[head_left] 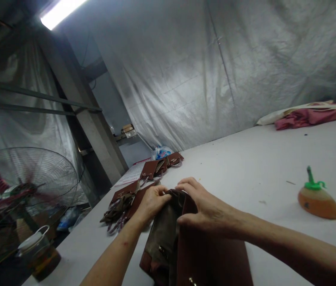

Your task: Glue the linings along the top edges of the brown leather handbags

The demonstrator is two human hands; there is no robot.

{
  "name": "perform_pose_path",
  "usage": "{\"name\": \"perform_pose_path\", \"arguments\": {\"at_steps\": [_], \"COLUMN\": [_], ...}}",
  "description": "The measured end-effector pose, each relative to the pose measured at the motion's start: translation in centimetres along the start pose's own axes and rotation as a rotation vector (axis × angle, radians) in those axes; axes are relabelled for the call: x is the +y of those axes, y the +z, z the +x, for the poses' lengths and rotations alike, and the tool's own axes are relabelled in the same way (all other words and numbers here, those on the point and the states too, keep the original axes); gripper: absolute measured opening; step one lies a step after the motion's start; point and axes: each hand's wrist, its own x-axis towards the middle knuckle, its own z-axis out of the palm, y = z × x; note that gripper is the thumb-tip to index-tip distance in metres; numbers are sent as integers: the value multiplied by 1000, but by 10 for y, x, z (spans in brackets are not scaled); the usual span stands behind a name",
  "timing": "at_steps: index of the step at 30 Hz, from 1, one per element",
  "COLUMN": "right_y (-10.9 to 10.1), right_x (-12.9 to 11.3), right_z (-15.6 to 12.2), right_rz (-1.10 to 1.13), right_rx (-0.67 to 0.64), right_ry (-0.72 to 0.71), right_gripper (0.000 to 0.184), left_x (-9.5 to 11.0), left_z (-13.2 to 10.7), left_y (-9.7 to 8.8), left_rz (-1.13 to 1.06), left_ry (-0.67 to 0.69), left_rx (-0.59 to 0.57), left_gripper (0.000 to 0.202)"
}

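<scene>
A dark red leather bag (212,258) with an olive-brown lining (162,234) lies on the white table (260,167) right in front of me. My left hand (153,200) grips the bag's top edge on the left, fingers curled over it. My right hand (200,206) is closed on the same top edge from the right, thumb pressed against the red panel. Both hands meet at the bag's opening.
More dark red bag pieces (126,200) lie to the left, others (159,166) further back. An orange squeeze bottle with a green nozzle (318,198) lies at the right. Red cloth (313,115) sits at the far right. A standing fan (22,190) and a jar (38,254) are beside the table.
</scene>
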Motion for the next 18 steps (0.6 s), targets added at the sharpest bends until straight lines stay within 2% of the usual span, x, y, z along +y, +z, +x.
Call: {"name": "perform_pose_path", "arguments": {"at_steps": [2, 4, 8, 11, 13, 15, 18], "right_y": [1, -2, -18, -26, -27, -24, -17], "right_x": [1, 1, 0, 3, 7, 10, 15], "right_z": [-3, -8, -22, -33, -39, -43, -46], "right_rz": [27, 43, 118, 149, 157, 161, 130], "right_rx": [22, 75, 156, 185, 171, 133, 91], "right_ry": [-16, -4, 85, 155, 198, 221, 182], "right_gripper": [58, 59, 50, 48, 51, 54, 59], "left_x": [3, 8, 18, 17, 11, 5, -1], "left_z": [-2, -6, -13, -16, -17, -17, -17], "left_y": [1, -6, -41, -62, -65, -60, -48], "left_rz": [83, 165, 146, 207, 343, 456, 502], "left_ry": [78, 99, -52, -112, -122, -146, -221], "left_rx": [13, 94, 308, 386, 414, 415, 321], "left_gripper": [13, 12, 13, 16, 21, 24, 21]}}
